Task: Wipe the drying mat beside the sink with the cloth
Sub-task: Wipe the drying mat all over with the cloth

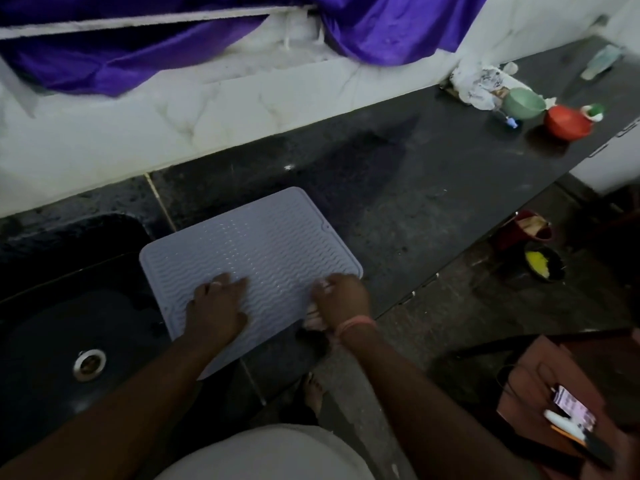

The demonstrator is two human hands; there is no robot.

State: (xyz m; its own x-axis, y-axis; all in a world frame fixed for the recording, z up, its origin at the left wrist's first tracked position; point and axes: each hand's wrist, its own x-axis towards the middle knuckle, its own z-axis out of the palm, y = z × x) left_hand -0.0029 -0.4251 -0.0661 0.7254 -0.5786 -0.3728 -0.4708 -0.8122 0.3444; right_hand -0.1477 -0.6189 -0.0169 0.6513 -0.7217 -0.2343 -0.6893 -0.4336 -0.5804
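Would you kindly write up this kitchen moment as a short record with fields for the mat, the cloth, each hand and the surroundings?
mat: pale grey ribbed silicone drying mat, lying flat on the dark stone counter, its left edge at the black sink
cloth: light-coloured cloth, mostly hidden under the right hand, at the mat's near right edge
left hand: fingers flat, pressing on the mat
right hand: curled round the cloth
far counter: green bowl and red bowl, side by side
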